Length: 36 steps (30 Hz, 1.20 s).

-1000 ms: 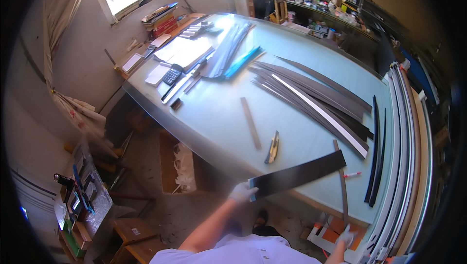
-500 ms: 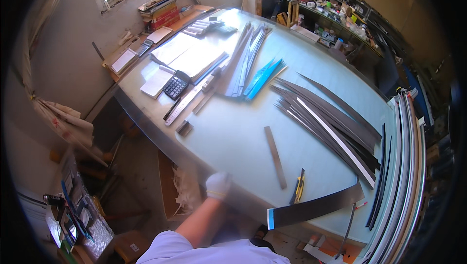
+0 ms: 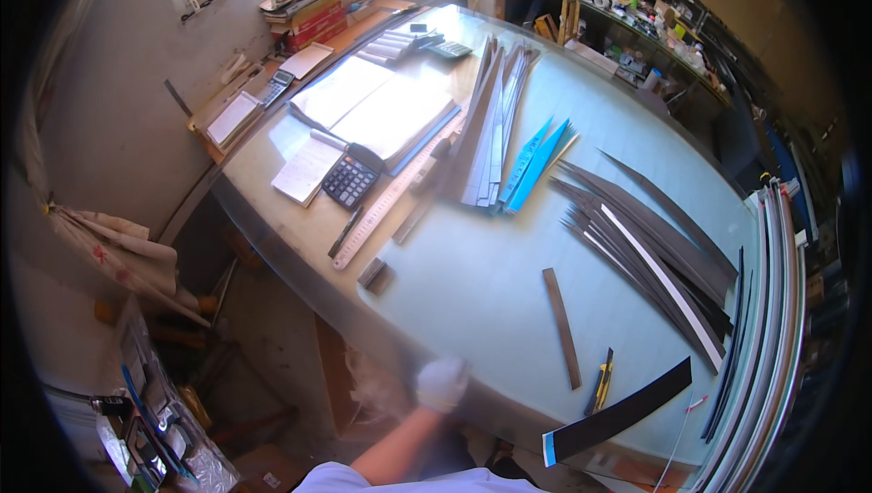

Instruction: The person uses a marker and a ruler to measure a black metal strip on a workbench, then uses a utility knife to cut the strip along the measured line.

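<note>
My left hand (image 3: 442,384), in a white glove, is at the near edge of the glass-topped table (image 3: 472,311). Motion blur smears its fingers, so their pose and anything in them cannot be made out. My right hand is out of view. Right of the left hand, a wide black strip (image 3: 627,411) with a blue-and-white end lies across the near table edge. Just beyond that strip is a yellow-and-black utility knife (image 3: 600,386). A narrow brown-grey flat strip (image 3: 561,329) lies farther in, while a small grey block (image 3: 374,275) sits nearer the left edge.
Dark strips (image 3: 649,248) fan out at the right, with blue pointed strips (image 3: 538,166) and pale strips (image 3: 495,125) behind. A calculator (image 3: 352,177), open book (image 3: 372,116) and ruler (image 3: 395,198) lie at left. Long profiles (image 3: 772,311) line the right edge.
My view has shifted, so the table and its contents appear farther right. The gloved left hand remains by the near edge, blurred. The strips and knife keep their places on the table.
</note>
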{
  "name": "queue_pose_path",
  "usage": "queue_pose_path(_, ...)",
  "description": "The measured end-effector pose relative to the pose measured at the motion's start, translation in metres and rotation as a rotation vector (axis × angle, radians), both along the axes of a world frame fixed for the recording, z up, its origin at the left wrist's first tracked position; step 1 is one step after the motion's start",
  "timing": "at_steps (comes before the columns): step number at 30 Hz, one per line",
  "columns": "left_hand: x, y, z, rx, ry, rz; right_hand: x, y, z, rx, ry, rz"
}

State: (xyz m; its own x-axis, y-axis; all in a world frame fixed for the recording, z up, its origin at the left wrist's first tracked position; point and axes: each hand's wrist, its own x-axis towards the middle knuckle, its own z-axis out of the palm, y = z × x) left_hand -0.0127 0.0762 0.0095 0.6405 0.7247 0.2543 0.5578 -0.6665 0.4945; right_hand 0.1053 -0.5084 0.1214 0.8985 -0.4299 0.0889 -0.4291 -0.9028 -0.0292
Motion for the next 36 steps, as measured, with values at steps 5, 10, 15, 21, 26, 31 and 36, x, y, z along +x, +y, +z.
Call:
queue_pose_path(5, -0.001, 0.003, 0.002, 0.017, -0.041, 0.004, -0.002, 0.018, 0.001, 0.100, -0.066, -0.026)
queue_pose_path(10, 0.000, 0.004, 0.000, 0.005, -0.037, 0.004, -0.009, 0.021, 0.001, 0.270, -0.194, -0.033)
queue_pose_path(15, -0.001, 0.005, -0.006, 0.040, -0.056, 0.009, 0.036, 0.078, 0.021, 0.523, -0.310, 0.323)
queue_pose_path(21, 0.002, 0.004, -0.005, 0.021, -0.083, 0.005, 0.133, 0.090, -0.008, 0.257, -0.103, 0.377)
queue_pose_path(26, 0.001, 0.005, -0.002, 0.025, -0.067, 0.016, 0.140, 0.120, -0.035, 0.492, -0.263, 0.567)
queue_pose_path(31, 0.000, 0.006, -0.001, 0.011, -0.082, 0.013, 0.135, 0.142, -0.039, 0.516, -0.252, 0.630)
queue_pose_path(36, 0.002, 0.006, 0.005, 0.016, -0.077, 0.015, 0.125, 0.141, -0.048, 0.377, -0.049, 0.594)
